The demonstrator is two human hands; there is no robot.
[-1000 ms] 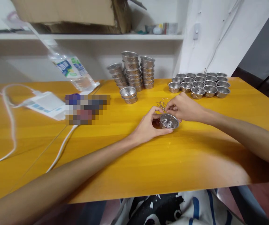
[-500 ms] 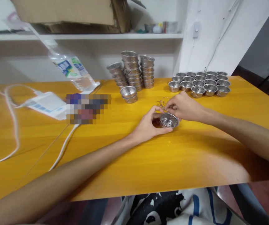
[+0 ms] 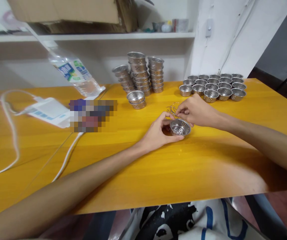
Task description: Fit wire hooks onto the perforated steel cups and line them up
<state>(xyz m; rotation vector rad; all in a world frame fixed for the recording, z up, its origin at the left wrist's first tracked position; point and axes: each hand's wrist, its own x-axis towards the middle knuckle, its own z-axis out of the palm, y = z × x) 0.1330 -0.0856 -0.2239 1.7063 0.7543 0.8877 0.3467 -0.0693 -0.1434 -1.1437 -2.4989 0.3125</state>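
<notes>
My left hand [image 3: 155, 131] curls around a small perforated metal strainer basket [image 3: 180, 127], thumb at its near side and fingers at the far side. The basket stands upright on the table with its open top toward me. At its far rim, the fingertips of my right hand [image 3: 193, 108] are pinched together on what looks like a thin metal wire, mostly hidden by the fingers. Just behind both hands lies a small heap of thin bent wires [image 3: 172, 108].
Stacked strainer baskets [image 3: 140, 75] stand at the back middle, and rows of single baskets [image 3: 212, 87] at the back right. To the left are a tilted plastic bottle [image 3: 76, 75], a white power strip [image 3: 50, 111] with cables, and a blurred-out patch. A cardboard box [image 3: 66, 11] rests on the shelf above.
My right fingertips have shifted slightly at the basket's far rim. My left hand keeps its hold, and the whole view has tilted a little.
</notes>
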